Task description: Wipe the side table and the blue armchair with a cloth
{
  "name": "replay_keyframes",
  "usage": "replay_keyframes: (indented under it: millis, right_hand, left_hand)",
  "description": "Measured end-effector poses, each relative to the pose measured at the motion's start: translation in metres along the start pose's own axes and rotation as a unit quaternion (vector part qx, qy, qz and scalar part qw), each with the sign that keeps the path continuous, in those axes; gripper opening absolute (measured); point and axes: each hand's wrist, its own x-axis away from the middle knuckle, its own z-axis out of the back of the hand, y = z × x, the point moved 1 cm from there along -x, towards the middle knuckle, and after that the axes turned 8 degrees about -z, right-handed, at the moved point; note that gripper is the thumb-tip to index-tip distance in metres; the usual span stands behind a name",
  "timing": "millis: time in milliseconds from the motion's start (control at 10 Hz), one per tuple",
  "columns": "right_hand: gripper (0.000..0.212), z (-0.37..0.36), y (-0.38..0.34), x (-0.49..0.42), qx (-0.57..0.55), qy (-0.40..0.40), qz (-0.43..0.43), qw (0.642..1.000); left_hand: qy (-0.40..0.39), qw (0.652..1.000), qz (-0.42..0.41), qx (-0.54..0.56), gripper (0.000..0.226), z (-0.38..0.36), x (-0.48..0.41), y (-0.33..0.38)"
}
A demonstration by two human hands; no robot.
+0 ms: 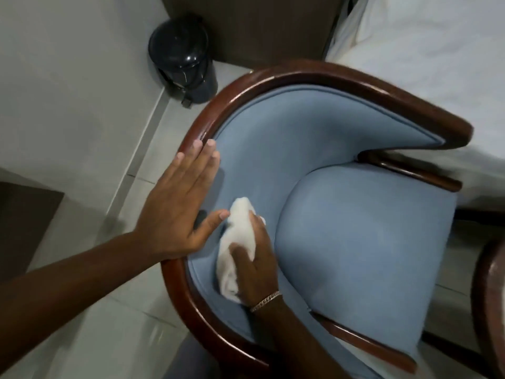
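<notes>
The blue armchair point(355, 228) fills the middle of the view, with a glossy dark wooden frame point(273, 75) curving around its padded back. My left hand point(177, 203) lies flat and open on the top rail of the back, fingers spread over the wood and the blue padding. My right hand point(257, 266), with a chain bracelet at the wrist, presses a crumpled white cloth point(237, 239) against the inner blue backrest just left of the seat cushion. The rounded edge of the side table point(492, 296) shows at the far right.
A black pedal bin point(183, 56) stands on the pale tiled floor point(95, 324) by the wall behind the chair. A bed with white sheets point(423, 45) lies at the upper right. Dark wooden furniture point(24, 222) juts in at the left edge.
</notes>
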Motion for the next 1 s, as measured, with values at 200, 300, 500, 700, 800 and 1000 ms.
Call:
replay_keyframes:
  millis: [200, 300, 500, 700, 800, 1000]
  right_hand:
    - [0.061, -0.041, -0.141, 0.024, -0.057, 0.051, 0.043, 0.996]
    - [0.05, -0.101, -0.206, 0.044, 0.036, -0.029, 0.164, 0.985]
    - [0.075, -0.253, -0.253, 0.065, 0.028, -0.197, 0.122, 0.972]
    - [0.039, -0.417, -0.252, 0.056, 0.071, -0.301, 0.06, 0.949]
    - [0.039, -0.464, -0.246, 0.047, 0.184, -0.254, 0.139, 0.939]
    - [0.044, -0.465, -0.248, 0.036, 0.27, -0.222, 0.208, 0.914]
  left_hand:
    - [0.161, 0.505, 0.34, 0.777, 0.084, 0.047, 0.036, 0.003]
    - [0.145, 0.399, 0.292, 0.857, 0.085, 0.093, 0.103, -0.026]
    - [0.382, 0.344, 0.301, 0.804, 0.039, 0.164, 0.257, -0.115]
    - [0.508, 0.311, 0.47, 0.652, 0.022, 0.149, 0.352, -0.204]
    - [0.494, 0.38, 0.6, 0.501, 0.044, 0.123, 0.365, -0.238]
    - [0.383, 0.567, 0.629, 0.37, 0.082, 0.103, 0.363, -0.248]
